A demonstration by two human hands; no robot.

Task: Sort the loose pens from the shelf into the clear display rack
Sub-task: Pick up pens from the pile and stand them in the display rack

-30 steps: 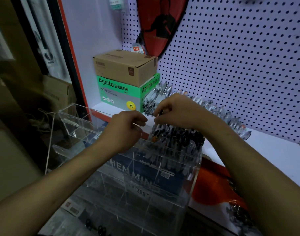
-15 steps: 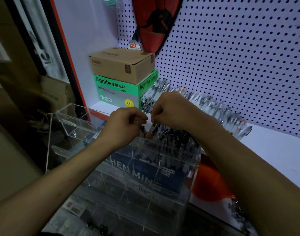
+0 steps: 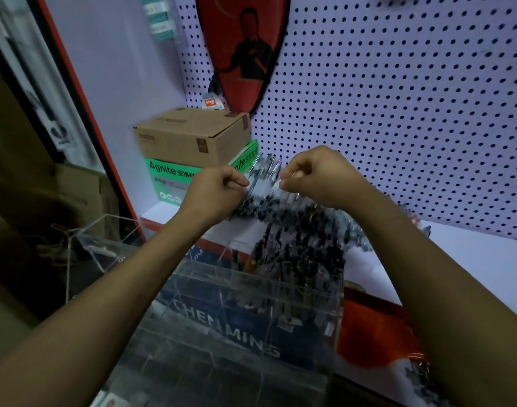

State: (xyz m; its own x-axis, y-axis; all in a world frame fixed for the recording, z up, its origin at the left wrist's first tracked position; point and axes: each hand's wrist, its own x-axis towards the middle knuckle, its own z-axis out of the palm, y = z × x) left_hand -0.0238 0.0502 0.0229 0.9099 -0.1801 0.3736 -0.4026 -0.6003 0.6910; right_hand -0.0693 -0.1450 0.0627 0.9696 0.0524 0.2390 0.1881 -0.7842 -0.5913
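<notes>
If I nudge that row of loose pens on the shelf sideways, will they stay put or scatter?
The loose pens look round-barrelled and glossy, so they would probably roll and slide on the smooth white shelf. They lie packed side by side, so pushing one likely shifts its neighbours. Nothing visibly stops them at the shelf's front edge.

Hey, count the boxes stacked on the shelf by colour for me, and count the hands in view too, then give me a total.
Brown cardboard box: 1
Green Agnite box: 1
Hands, left hand and right hand: 2
Total: 4
The loose pens are too many and too blurred to count.
</notes>
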